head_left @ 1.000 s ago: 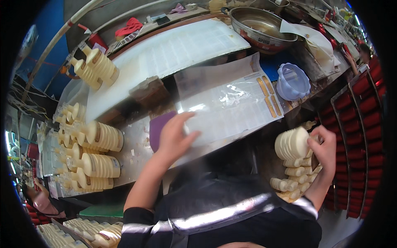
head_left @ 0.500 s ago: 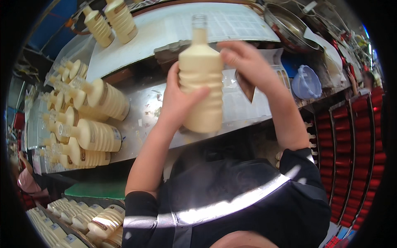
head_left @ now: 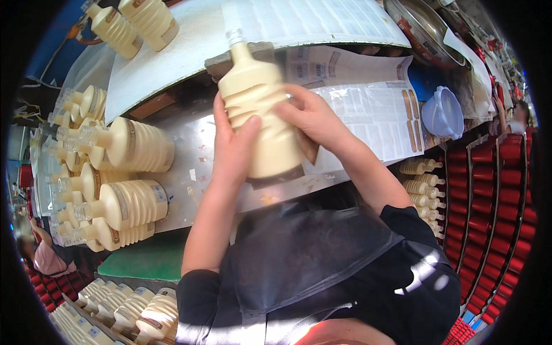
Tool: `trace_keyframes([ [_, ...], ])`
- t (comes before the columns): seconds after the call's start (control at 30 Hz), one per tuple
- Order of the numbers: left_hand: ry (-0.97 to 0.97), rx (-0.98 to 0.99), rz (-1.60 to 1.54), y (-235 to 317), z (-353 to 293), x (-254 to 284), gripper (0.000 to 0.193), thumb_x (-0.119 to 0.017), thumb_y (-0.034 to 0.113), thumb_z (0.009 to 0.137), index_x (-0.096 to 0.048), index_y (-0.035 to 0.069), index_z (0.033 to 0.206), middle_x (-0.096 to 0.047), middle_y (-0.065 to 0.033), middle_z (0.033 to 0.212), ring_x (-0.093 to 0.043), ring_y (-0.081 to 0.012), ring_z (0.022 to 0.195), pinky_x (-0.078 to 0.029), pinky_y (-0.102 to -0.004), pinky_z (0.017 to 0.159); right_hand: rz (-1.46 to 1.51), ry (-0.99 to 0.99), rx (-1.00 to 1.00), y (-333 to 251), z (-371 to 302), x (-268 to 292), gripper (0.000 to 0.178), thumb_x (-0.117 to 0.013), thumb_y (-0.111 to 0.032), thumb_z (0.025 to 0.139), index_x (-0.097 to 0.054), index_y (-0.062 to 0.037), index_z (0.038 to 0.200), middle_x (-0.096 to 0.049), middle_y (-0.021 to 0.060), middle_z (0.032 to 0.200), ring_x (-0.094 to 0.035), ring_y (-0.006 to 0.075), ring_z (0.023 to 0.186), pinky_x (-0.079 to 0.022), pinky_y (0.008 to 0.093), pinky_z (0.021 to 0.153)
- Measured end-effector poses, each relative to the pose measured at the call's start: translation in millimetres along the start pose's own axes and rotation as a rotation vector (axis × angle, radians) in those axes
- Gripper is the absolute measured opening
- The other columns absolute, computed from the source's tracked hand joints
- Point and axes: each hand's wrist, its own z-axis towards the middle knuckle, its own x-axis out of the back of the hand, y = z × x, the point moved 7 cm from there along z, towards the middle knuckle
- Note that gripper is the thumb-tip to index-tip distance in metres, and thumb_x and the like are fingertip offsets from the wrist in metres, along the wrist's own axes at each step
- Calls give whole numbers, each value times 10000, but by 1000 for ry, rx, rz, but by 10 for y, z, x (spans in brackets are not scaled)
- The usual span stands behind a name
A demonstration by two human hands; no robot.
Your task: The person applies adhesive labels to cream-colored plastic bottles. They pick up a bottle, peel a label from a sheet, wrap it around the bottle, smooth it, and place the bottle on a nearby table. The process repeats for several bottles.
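Note:
A cream-coloured bottle with wavy ridged sides and a clear threaded neck stands a little tilted above the metal table, its neck leaning left. My left hand grips its left side, thumb across the front. Against its right side lie the curled fingers of my right hand. A flat brown pointed piece, perhaps a scraper, pokes out below those fingers; most of it is hidden. To the right of my hands lies a sheet of labels with several brown strips on it.
Stacked cream bottles lie at the left, and two more stand on the white raised board. A blue plastic basket and a metal basin are at the right. Red racks fill the far right.
The bottle has tilted and turned, its neck swinging left. My right hand has come down from its shoulder to its side, bringing the brown piece along. The label sheet shows more fully.

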Motion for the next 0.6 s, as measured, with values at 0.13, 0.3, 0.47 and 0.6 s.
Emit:
trace_keyframes([
  [0.13,-27,-17,22,59,-3,6,802,-610,115,939,-174,48,1610,-461,-180,1477,-516,-249,1312,-461,-367,1074,-103,71,75,59,-76,97,525,-648,-217,987,-514,15,1439,-711,125,1137,-666,142,991,-535,288,867],
  [0.3,-15,-27,97,81,45,52,804,-604,123,935,-183,48,1615,-468,-175,1478,-515,-244,1305,-439,-368,1093,-613,277,91,220,-256,833,270,-669,-211,945,-762,-48,1139,-764,101,887,-691,171,735,-556,309,721],
  [0.47,71,-16,158,46,-19,60,850,-632,199,938,-157,19,1620,-431,-194,1517,-451,-274,1371,-348,-390,1161,-1137,409,143,395,-206,1472,348,-632,-216,935,-701,-85,1250,-713,163,977,-694,348,868,-556,414,788],
  [0.6,90,-66,207,85,-179,24,932,-680,261,927,-117,2,1624,-348,-226,1566,-359,-301,1449,-273,-413,1206,-1227,362,101,475,-47,1634,391,-580,-176,948,-636,-109,1329,-681,163,1006,-671,368,935,-542,451,806],
])
